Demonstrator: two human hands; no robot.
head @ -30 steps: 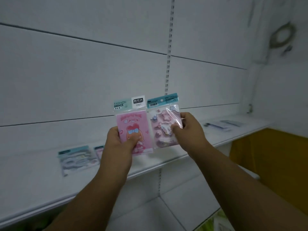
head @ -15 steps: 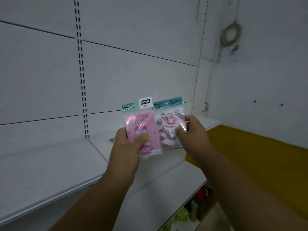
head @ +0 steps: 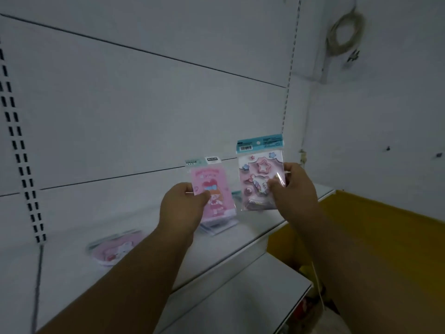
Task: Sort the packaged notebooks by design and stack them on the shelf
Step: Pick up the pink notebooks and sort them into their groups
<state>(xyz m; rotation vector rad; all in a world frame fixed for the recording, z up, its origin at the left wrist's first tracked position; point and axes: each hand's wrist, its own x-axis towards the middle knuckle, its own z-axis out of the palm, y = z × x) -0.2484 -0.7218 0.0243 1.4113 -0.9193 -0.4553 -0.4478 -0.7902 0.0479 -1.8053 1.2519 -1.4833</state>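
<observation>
Notebooks are partly sorted: left hand (head: pixel 180 208) grips the pink girl pack (head: pixel 213 189) over a small stack (head: pixel 218 225), right hand (head: pixel 292 189) holds the star pack (head: pixel 258 174), and one blurry, maybe pink, pack (head: pixel 113 247) lies on the shelf (head: pixel 72 273).

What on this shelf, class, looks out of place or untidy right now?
Little stands out. The pink packet lying alone on the shelf sits skewed to the shelf's front edge, apart from the stack below the left hand. Blur hides finer detail. The two held notebooks look undamaged.
</observation>
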